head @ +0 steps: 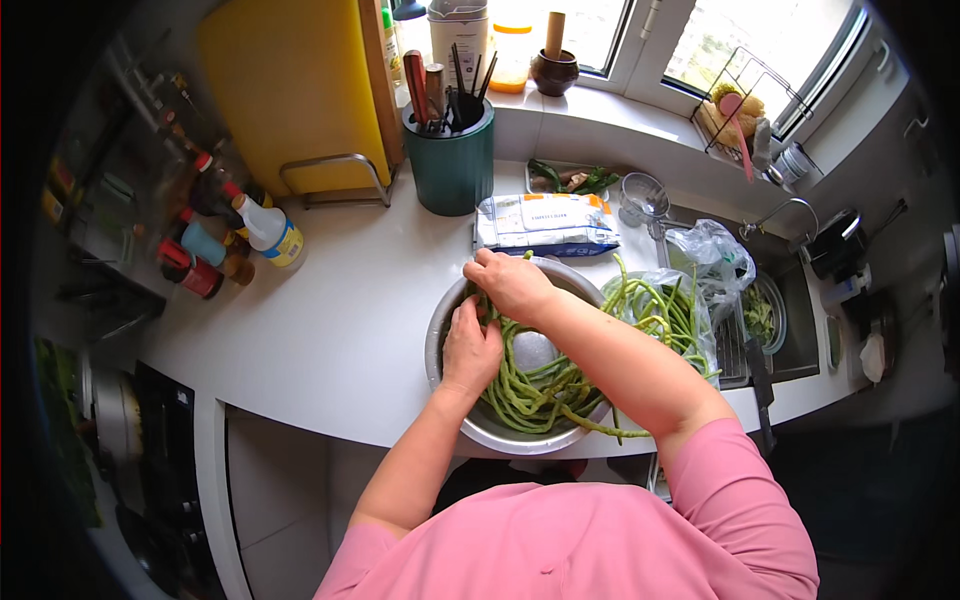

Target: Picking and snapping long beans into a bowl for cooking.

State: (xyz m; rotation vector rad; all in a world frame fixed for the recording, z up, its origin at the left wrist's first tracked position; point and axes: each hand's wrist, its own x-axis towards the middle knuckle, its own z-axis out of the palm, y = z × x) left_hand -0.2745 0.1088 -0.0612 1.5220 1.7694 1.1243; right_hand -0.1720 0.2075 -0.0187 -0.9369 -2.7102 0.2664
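A round stainless steel basin [436,330] sits at the counter's front edge, holding a loose coil of long green beans [525,409]. Inside its left side, my left hand [472,349] has its fingers curled around some of the beans. My right hand [514,285] reaches over the far left rim, fingers bent down onto beans just beyond the left; its grip is partly hidden beneath it. One bean tip shows past the right hand's knuckles. A few bean ends hang over the basin's near right rim. More long beans [679,304] lie in a clear plastic bag right of the basin.
A pack of wipes [547,225] lies behind the basin, near a green utensil holder [450,165] and a clear cup [643,196]. On the right is a sink [799,352], with a knife [759,386] by its near edge. Several bottles [274,232] stand at left.
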